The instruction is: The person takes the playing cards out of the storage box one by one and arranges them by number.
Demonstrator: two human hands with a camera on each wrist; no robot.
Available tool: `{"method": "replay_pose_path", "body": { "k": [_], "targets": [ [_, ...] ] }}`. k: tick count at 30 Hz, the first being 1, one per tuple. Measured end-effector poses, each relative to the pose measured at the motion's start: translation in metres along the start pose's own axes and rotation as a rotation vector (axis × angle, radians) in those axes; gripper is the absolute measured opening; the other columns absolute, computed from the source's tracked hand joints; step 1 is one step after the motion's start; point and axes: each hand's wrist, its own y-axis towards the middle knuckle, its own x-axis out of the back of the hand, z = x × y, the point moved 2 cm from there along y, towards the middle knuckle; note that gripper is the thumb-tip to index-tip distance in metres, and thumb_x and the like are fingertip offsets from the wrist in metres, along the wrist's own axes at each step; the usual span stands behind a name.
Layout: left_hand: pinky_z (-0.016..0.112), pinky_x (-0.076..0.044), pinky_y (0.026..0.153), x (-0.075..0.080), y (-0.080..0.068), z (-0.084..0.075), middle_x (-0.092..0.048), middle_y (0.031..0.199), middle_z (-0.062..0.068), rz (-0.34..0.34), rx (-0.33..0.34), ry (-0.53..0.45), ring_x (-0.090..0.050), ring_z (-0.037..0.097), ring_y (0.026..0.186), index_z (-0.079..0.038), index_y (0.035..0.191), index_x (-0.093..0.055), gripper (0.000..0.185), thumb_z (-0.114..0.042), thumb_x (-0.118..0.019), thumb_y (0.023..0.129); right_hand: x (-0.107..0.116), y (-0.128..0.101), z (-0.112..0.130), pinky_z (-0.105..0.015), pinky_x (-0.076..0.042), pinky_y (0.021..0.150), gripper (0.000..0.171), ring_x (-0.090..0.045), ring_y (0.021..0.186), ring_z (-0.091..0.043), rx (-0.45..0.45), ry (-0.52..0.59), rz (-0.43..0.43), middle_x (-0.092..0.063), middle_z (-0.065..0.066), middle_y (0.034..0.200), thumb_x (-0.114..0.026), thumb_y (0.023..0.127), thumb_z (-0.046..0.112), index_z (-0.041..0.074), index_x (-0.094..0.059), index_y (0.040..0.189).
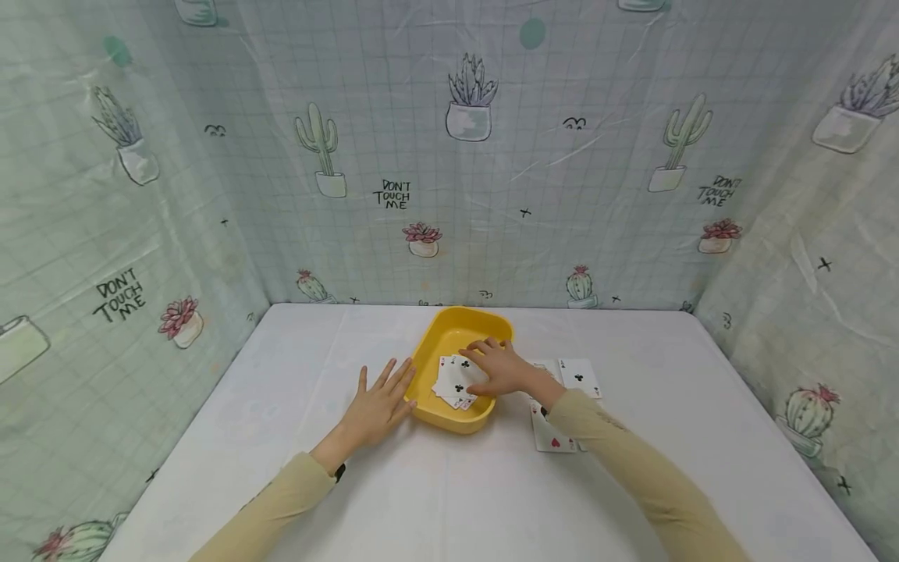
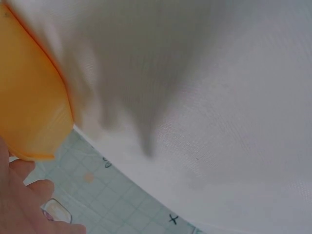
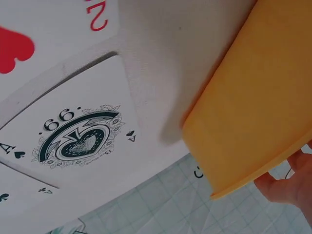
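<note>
A yellow plastic tray point(image 1: 449, 422) sits on the table with several playing cards point(image 1: 453, 375) overlapping inside; the top one shows clubs. My left hand point(image 1: 372, 410) is by the tray's left side, fingers spread and straight, fingertips at the rim. Over the tray's right side reaches my right hand point(image 1: 499, 368), its fingers spread and slightly bent above the cards, with no card visible in its grasp. Both wrist views show the tray's outer wall point(image 2: 31, 87) with only part of each hand; in the right wrist view the right fingers point(image 3: 275, 187) are beyond the rim.
Right of the tray lie face-up cards: an ace of clubs point(image 1: 579, 378), a two of hearts point(image 1: 553, 439) and an ace of spades point(image 3: 78, 141), partly hidden by the right forearm in the head view. The white table point(image 1: 316, 343) is surrounded by cactus-printed cloth point(image 1: 393, 101).
</note>
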Motion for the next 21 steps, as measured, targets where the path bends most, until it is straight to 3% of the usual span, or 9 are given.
{"method": "replay_pose_path", "body": {
  "k": [8,21],
  "targets": [
    [0.066,-0.007,0.101,0.001,-0.001,0.000,-0.018,0.150,0.002,-0.001,0.000,0.003,-0.015,0.029,0.138,-0.013,0.142,-0.022,0.059,-0.044,-0.034,0.094,-0.006,0.016,0.007,-0.056,-0.028,0.096,0.077,-0.035,0.121,-0.028,-0.044,-0.081,0.056,-0.040,-0.008,0.135,-0.058,0.077,0.056,0.016,-0.033,0.138],
    [0.066,-0.010,0.101,0.001,-0.001,0.000,-0.018,0.150,0.002,0.002,-0.003,0.011,-0.017,0.029,0.138,-0.012,0.142,-0.023,0.059,-0.045,-0.034,0.094,-0.021,0.033,0.014,-0.060,-0.020,0.102,0.090,-0.032,0.125,-0.030,-0.135,-0.133,0.145,-0.038,-0.009,0.138,-0.060,0.068,0.065,0.022,-0.030,0.140]
  ]
}}
